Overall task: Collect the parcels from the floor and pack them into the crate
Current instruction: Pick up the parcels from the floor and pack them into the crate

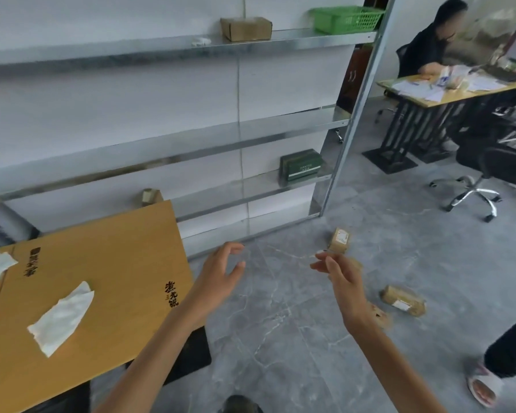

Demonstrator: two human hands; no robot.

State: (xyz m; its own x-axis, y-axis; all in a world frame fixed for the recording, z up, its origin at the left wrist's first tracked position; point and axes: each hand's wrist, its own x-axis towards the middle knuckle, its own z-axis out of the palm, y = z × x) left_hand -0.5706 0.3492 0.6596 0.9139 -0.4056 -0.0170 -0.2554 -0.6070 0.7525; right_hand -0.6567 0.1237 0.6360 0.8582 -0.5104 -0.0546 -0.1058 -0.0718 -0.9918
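Parcel (338, 240), brown, labelled: on floor (280, 338) at 12 o'clock just beyond right hand (340, 275), long axis roughly 12-to-6; left hand (221, 272) farther off; both hands loose-fingered, holding nothing.

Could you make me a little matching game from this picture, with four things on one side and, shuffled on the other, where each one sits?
Things:
1. green basket
2. dark green box
3. labelled parcel
4. torn white paper

Places:
A. grey floor
B. yellow tabletop
C. top shelf
D. lower shelf

Pairs: 1-C, 2-D, 3-A, 4-B
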